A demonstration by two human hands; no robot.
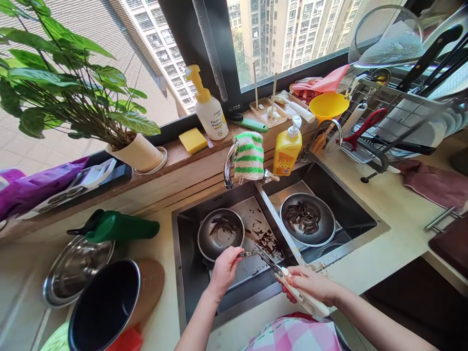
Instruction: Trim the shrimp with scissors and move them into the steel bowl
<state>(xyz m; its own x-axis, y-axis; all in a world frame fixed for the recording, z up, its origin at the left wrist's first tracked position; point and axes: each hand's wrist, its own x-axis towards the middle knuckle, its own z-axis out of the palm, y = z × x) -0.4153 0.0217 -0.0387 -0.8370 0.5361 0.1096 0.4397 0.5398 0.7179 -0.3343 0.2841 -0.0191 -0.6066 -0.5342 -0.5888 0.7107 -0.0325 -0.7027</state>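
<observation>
Over the left basin of the sink (241, 287), my left hand (224, 270) pinches the end of a thin dark strip (250, 253). My right hand (310, 285) grips white-handled scissors (266, 259), whose blades meet the strip's other end. What the strip is, I cannot make out. Beyond my left hand, a black pan (221, 248) in the left basin holds a small heap of dark pieces (224, 226). Dark scraps (268, 241) lie scattered on the basin floor beside it. In the right basin, a second black pan (325, 231) contains more dark strips (302, 217).
A striped cloth (249, 156) hangs over the faucet (229, 168). Behind the sink stands a yellow pump bottle (288, 148). A deep pot (137, 287) and metal lid (78, 265) are at left. A dish rack (387, 114) fills the right counter; a potted plant (127, 153) sits on the sill.
</observation>
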